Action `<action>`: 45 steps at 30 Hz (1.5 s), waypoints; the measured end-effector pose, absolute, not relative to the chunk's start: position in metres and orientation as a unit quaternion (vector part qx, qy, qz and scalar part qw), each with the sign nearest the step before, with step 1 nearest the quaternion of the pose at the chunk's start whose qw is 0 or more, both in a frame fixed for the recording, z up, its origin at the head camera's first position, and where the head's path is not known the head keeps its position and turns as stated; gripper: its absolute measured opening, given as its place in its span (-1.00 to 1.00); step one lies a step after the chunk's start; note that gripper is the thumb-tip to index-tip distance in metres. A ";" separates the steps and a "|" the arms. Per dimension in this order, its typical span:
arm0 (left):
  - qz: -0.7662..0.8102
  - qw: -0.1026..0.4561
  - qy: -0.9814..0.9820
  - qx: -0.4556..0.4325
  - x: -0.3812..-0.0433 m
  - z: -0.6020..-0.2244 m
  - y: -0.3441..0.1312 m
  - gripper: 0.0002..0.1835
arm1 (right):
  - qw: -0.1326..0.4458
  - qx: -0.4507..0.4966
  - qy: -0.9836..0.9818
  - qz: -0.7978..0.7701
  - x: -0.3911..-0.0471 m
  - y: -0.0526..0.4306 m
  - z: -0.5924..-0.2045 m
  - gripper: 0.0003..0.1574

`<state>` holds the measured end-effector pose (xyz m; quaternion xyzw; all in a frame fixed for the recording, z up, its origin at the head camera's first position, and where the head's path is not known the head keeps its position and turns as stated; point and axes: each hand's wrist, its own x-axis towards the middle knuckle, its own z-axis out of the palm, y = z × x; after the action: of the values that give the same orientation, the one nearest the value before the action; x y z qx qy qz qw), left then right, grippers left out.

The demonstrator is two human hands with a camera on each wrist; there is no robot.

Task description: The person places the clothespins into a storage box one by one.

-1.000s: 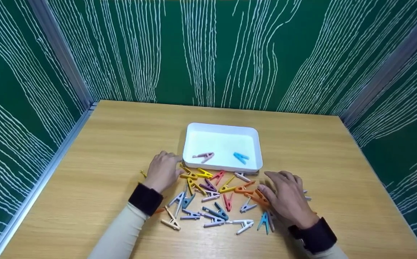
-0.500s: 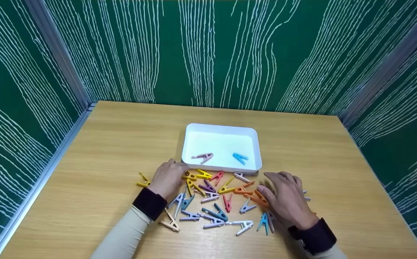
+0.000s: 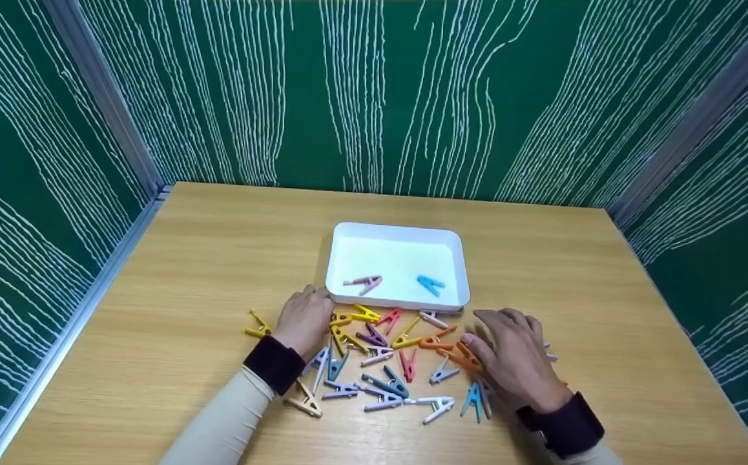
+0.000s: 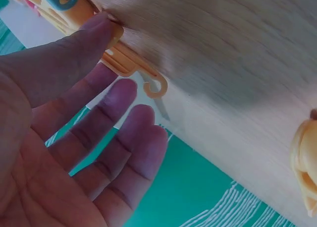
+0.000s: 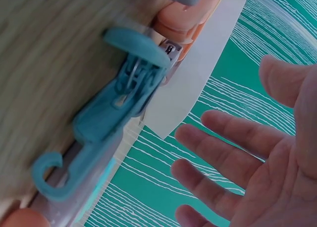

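At the near edge of the spread, on the wearer's side of the white tray, a white peg & a cream peg lie loose. R hand, out past the tray's near R corner, holds nothing that shows, fingers loose & apart in the R-wrist view; an orange peg lies just beside its thumb, on the tray's near side, w/ a teal peg lying farther from the tray.

L hand, by the tray's near L corner, pinches a yellow-orange peg btwn thumb & index; the other fingers stretch out, unused. L is the nearer hand to it by far, R being well apart across the spread. The peg sits at L hand's fingertips, just outside the tray's near L corner, its long axis approx. along the tray's near edge, hooked end pointing L; that angle is a best est., as the hand hides most of the peg in the head view. A stray yellow peg rests farther L of the tray.

Inside the tray, near its front wall: a pink peg, L, & a blue peg, R. Beyond the tray: bare table, then green wall w/ white lines.
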<state>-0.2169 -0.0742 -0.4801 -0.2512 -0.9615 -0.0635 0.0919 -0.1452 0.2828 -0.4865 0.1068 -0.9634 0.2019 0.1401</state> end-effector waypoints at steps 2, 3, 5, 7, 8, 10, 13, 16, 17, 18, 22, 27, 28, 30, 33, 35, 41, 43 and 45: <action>-0.061 0.089 -0.962 -0.250 -0.216 -0.480 -0.075 -0.85 | 0.137 0.106 -0.964 0.202 -0.146 0.283 -0.486 -0.39; -0.061 0.088 -0.962 -0.249 -0.216 -0.480 -0.076 -0.85 | 0.136 0.107 -0.964 0.201 -0.146 0.283 -0.485 -0.38; -0.063 0.081 -0.964 -0.247 -0.215 -0.479 -0.078 -0.84 | 0.136 0.109 -0.964 0.201 -0.146 0.283 -0.485 -0.38; -0.065 0.079 -0.964 -0.243 -0.214 -0.476 -0.080 -0.83 | 0.138 0.112 -0.963 0.201 -0.147 0.282 -0.484 -0.38; -0.068 0.079 -0.965 -0.240 -0.213 -0.474 -0.081 -0.83 | 0.139 0.113 -0.963 0.201 -0.147 0.282 -0.484 -0.38; -0.074 0.081 -0.966 -0.236 -0.213 -0.470 -0.083 -0.84 | 0.141 0.115 -0.963 0.201 -0.147 0.282 -0.484 -0.39; -0.090 0.087 -0.963 -0.238 -0.212 -0.462 -0.085 -0.81 | 0.146 0.118 -0.962 0.201 -0.147 0.282 -0.483 -0.39; -0.113 0.086 -0.959 -0.246 -0.212 -0.456 -0.083 -0.78 | 0.150 0.121 -0.961 0.200 -0.147 0.282 -0.484 -0.40; -0.114 0.084 -0.958 -0.248 -0.213 -0.454 -0.081 -0.77 | 0.151 0.122 -0.961 0.199 -0.147 0.282 -0.484 -0.40; -0.117 0.081 -0.958 -0.248 -0.214 -0.452 -0.079 -0.77 | 0.152 0.122 -0.960 0.199 -0.147 0.282 -0.485 -0.41; -0.111 0.082 -0.960 -0.243 -0.221 -0.445 -0.068 -0.77 | 0.148 0.118 -0.962 0.199 -0.147 0.283 -0.486 -0.41; -0.105 0.082 -0.963 -0.234 -0.239 -0.437 -0.055 -0.77 | 0.139 0.109 -0.964 0.200 -0.145 0.282 -0.486 -0.41; -0.103 0.083 -0.964 -0.232 -0.242 -0.436 -0.053 -0.76 | 0.139 0.108 -0.964 0.200 -0.145 0.282 -0.486 -0.41; -0.097 0.085 -0.965 -0.228 -0.250 -0.435 -0.049 -0.74 | 0.140 0.107 -0.964 0.201 -0.145 0.282 -0.486 -0.41; -0.091 0.089 -0.966 -0.225 -0.262 -0.434 -0.042 -0.73 | 0.143 0.108 -0.963 0.201 -0.145 0.282 -0.486 -0.41; -0.085 0.089 -0.967 -0.222 -0.269 -0.434 -0.038 -0.72 | 0.143 0.109 -0.962 0.203 -0.145 0.282 -0.486 -0.41; -0.064 0.082 -0.971 -0.215 -0.286 -0.434 -0.025 -0.70 | 0.140 0.105 -0.964 0.201 -0.146 0.282 -0.485 -0.41; -0.060 0.088 -0.971 -0.214 -0.290 -0.435 -0.021 -0.71 | 0.142 0.106 -0.963 0.201 -0.146 0.283 -0.485 -0.41; -0.057 0.097 -0.971 -0.212 -0.293 -0.438 -0.018 -0.73 | 0.146 0.109 -0.963 0.200 -0.145 0.283 -0.486 -0.41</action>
<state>-0.2933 -0.0182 -0.4379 -0.2116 -0.9709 -0.0569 0.0965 -0.1452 0.2831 -0.4855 0.1091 -0.9627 0.2002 0.1459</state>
